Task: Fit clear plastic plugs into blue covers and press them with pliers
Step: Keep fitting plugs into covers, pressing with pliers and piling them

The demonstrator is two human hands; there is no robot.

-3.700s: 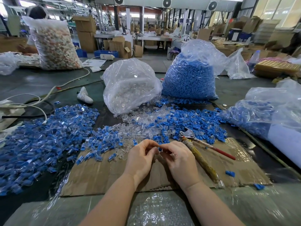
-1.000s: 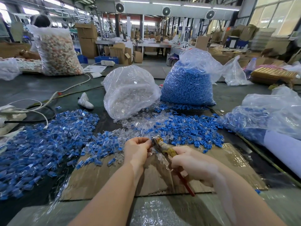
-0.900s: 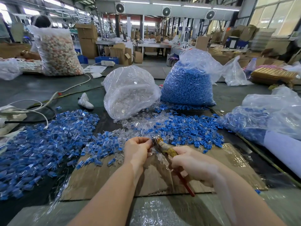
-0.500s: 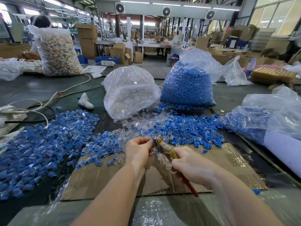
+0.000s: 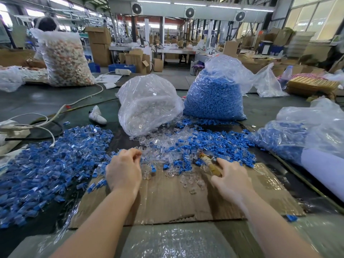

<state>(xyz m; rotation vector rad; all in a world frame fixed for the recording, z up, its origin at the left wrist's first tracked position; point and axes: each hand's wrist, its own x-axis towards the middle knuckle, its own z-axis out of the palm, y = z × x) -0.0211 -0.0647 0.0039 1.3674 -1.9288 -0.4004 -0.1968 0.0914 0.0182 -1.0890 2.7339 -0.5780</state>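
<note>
We see both forearms reaching forward over a sheet of cardboard (image 5: pixel 167 202) on the worktop (image 5: pixel 46 99). Our left hand (image 5: pixel 123 170) hovers palm-down at the near edge of the loose parts, wrist straight, its fingers (image 5: pixel 133 152) curled under towards the thumb; whether they pinch a piece we cannot tell. Our right hand (image 5: pixel 231 180) lies well apart from it, on the cardboard, fingers wrapped round the taped handle of the pliers (image 5: pixel 209 162), whose head points away from us into the scattered pieces. Loose clear plugs (image 5: pixel 162 144) and blue covers (image 5: pixel 214 144) lie mixed just ahead of both hands. A large heap of fitted pieces (image 5: pixel 46 164) spreads to the left. Behind stand a bag of clear plugs (image 5: pixel 147 105) and a bag of blue covers (image 5: pixel 214 97), side by side, touching.
</note>
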